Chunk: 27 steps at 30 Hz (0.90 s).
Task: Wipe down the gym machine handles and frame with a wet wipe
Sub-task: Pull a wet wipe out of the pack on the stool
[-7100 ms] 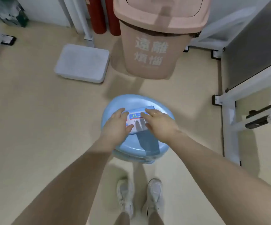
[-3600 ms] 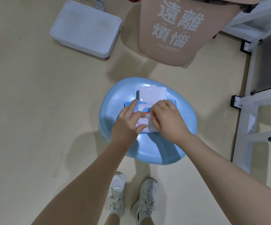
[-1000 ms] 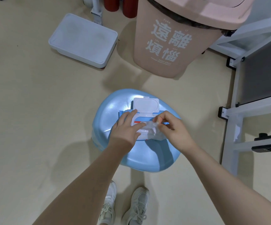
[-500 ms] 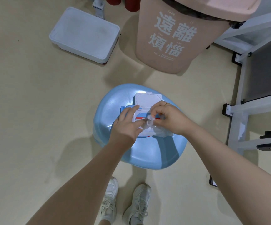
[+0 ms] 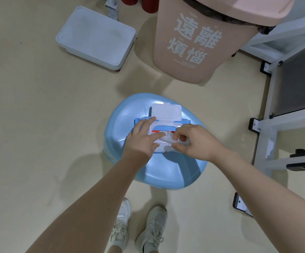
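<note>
On the blue stool (image 5: 166, 168), the left hand (image 5: 140, 141) lies flat, steadying the wipe pack (image 5: 163, 125), while the right hand (image 5: 195, 141), at its 3 o'clock, pinches the wet wipe (image 5: 166, 138), which looks limp, light and tearable, so best gripped near the opening.

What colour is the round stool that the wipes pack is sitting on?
Light blue. The stool shows best in the head view, glossy, under the wipes pack.

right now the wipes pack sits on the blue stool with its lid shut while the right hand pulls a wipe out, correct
Not quite: the lid is flipped open, as the head view shows. The wipes pack does sit on the blue stool, and the right hand pulls a wipe out.
</note>
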Motion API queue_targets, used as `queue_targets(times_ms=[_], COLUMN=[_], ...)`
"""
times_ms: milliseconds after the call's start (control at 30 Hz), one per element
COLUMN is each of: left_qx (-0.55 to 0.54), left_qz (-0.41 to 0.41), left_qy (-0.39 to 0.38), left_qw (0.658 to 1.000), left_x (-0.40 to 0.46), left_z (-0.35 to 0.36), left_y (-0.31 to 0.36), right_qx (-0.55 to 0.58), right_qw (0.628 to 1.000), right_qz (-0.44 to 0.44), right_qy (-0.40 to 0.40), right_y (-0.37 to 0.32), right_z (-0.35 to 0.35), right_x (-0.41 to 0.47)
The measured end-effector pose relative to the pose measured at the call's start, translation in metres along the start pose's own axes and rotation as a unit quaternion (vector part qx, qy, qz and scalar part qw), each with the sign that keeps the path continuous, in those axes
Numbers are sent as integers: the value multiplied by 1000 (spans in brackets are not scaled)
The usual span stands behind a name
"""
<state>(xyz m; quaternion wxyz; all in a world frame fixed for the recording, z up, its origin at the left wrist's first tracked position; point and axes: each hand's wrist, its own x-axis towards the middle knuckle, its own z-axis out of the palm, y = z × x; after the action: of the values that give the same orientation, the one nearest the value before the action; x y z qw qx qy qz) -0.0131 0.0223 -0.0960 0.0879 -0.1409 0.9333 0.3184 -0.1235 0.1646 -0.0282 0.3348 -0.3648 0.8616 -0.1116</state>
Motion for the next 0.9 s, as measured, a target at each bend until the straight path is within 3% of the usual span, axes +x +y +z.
queue_targets(times_ms=[133, 333, 400, 500, 633, 767, 900], left_qx=[1, 7, 15, 24, 52, 81, 118], left_qz=[-9, -14, -20, -25, -26, -22, -14], left_qy=[-12, -17, -25, -37, -52, -52, -50], left_qw=[1000, 1000, 999, 999, 997, 995, 992], left_x=[0, -1, -1, -1, -1, -2, -3], left_z=[0, -2, -4, -7, -10, -12, -14], left_y=[1, 3, 6, 7, 10, 14, 16], right_qx=[60, 50, 79, 258, 330, 448, 614], right_qw=[992, 981, 979, 952, 930, 877, 760], right_qz=[100, 185, 186, 156, 120, 47, 32], right_qy=[38, -25, -6, 58, 107, 167, 212], right_y=[-15, -14, -13, -11, -11, -25, -27], right_z=[10, 2, -8, -22, -29, -40, -41], right_x=[3, 0, -4, -13, -28, -35, -39])
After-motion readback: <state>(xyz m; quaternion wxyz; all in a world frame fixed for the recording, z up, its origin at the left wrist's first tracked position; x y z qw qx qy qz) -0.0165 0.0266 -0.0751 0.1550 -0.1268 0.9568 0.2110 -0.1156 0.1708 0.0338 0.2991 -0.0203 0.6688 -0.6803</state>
